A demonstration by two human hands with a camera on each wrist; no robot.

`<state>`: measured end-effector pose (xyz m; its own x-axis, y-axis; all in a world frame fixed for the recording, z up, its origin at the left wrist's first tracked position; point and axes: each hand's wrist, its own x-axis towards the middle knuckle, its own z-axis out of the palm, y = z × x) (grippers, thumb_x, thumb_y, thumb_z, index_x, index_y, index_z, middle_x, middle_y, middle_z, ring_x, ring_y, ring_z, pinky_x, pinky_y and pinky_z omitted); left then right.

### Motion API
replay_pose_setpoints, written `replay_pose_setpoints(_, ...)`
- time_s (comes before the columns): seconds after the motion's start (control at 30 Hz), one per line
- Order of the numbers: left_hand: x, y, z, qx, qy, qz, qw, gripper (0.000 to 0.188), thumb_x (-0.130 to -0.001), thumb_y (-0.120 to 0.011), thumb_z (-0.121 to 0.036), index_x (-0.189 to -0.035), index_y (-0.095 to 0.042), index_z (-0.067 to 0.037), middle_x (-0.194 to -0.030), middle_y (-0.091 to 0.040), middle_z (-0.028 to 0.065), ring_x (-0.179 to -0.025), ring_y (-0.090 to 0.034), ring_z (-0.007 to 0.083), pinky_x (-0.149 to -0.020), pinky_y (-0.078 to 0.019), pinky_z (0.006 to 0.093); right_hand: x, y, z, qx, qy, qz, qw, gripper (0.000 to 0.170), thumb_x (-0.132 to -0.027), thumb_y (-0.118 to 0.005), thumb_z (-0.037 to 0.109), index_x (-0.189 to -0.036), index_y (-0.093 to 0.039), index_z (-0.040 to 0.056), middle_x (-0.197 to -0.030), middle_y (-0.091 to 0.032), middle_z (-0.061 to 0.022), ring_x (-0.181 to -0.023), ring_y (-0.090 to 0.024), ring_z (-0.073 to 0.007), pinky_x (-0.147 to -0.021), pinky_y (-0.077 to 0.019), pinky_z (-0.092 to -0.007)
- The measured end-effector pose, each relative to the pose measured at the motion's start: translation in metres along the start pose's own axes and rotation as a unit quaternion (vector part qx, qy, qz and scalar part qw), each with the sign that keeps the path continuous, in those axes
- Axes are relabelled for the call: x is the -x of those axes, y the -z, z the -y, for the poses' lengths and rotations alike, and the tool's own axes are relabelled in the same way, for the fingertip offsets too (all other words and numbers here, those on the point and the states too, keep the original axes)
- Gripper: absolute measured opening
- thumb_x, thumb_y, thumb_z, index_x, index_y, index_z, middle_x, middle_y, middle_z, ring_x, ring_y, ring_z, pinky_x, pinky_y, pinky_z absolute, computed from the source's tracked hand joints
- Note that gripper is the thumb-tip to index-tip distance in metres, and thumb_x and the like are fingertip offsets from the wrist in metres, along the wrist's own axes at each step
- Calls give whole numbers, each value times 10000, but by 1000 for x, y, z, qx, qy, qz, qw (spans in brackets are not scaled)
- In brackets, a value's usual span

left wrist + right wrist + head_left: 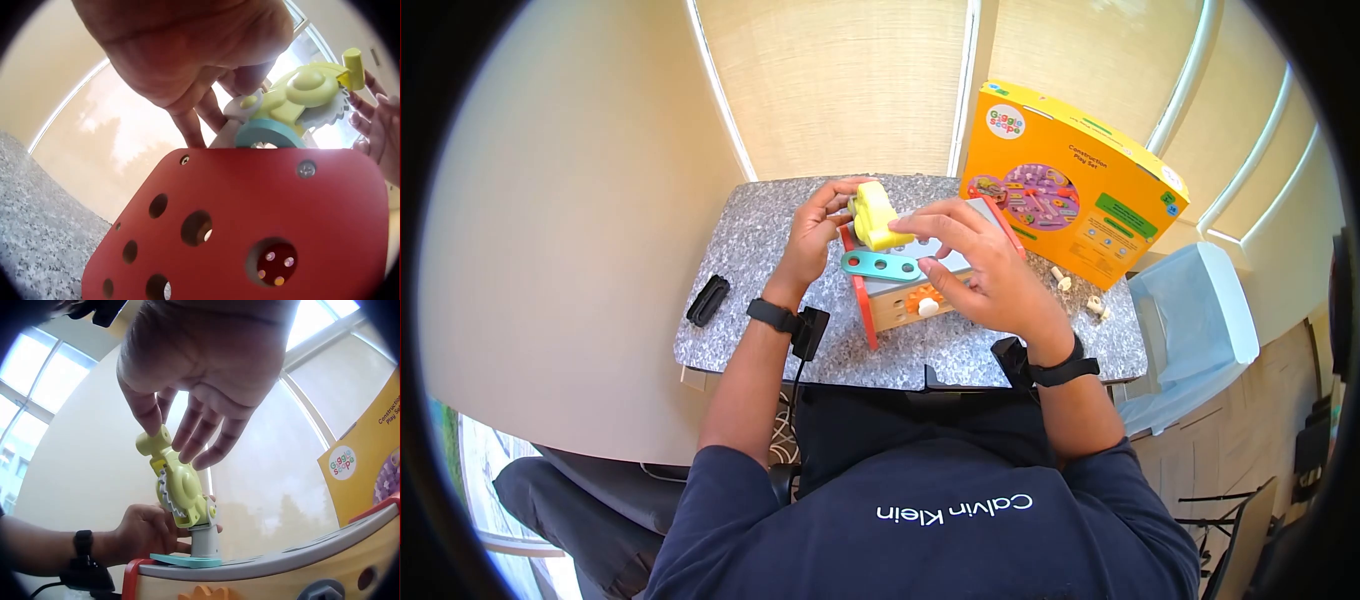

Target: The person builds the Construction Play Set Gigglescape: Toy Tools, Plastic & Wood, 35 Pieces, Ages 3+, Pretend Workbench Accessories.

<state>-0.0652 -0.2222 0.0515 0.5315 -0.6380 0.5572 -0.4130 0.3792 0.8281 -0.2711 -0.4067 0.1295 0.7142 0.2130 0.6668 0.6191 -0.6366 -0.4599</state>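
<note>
A yellow-green toy circular saw with a grey toothed blade stands on a grey post atop a toy workbench. My left hand holds the saw near its hinge, thumb and fingers on either side. From the right, my right hand touches the saw's handle with its fingertips, the thumb held apart. A turquoise strip with holes lies on the bench top by the post. On the bench's front is an orange gear with a white knob; a red end panel faces the left wrist view.
Behind the bench at right stands a yellow box. Several small cream pieces lie right of the bench. A black object sits near the left edge of the speckled table. Beside the table is a light-blue bin.
</note>
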Motion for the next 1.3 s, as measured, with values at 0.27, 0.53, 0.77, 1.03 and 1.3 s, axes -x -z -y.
replay_pose_setpoints(0.27, -1, 0, -6, -19, 6, 4, 1000, 619, -748, -426, -158, -1321, -621, -25, -1465, -586, 170, -1330, -592, 295, -1081, -522, 487, 14, -5, -8, -8, 16, 17, 1000, 269, -871, -646, -14, -1117, -737, 44, -1096, -687, -134, -1013, -696, -308, -866, -568, -400)
replay_pose_setpoints(0.53, 0, 1, -6, -36, -4, 11, 999, 599, -814, -430, -265, -1337, -621, -46, -1479, -574, 169, -1334, -588, 291, -1063, -527, 466, 29, -23, -27, 9, 13, 72, 997, 116, -857, -672, 10, -961, -724, 18, -989, -690, -117, -816, -693, -305, -713, -553, -389)
replay_pose_setpoints(0.77, 1, -2, -7, -37, 6, -1, 999, 557, -873, -421, -281, -1328, -621, -30, -1486, -566, 168, -1327, -594, 284, -1062, -525, 440, 25, -20, -22, -13, 22, 49, 998, 165, -883, -684, 39, -1040, -737, 31, -1039, -704, -120, -854, -720, -289, -725, -580, -382)
replay_pose_setpoints(1.03, 3, -2, 2, -32, -7, -20, 999, 623, -1032, -357, -533, -1322, -599, -37, -1461, -587, 166, -1312, -601, 258, -1053, -532, 435, 7, -7, -6, 16, 7, -60, 998, 421, -901, -657, 9, -1318, -690, 61, -1077, -722, -149, -873, -723, -249, -715, -604, -342)
replay_pose_setpoints(1.3, 3, -3, 0, -37, -10, -20, 999, 630, -1041, -341, -548, -1326, -612, -56, -1464, -582, 167, -1295, -612, 261, -1038, -531, 439, 10, -5, -5, -3, -24, -23, 999, 305, -897, -687, 47, -1199, -725, 61, -895, -718, -116, -698, -689, -201, -626, -550, -325)
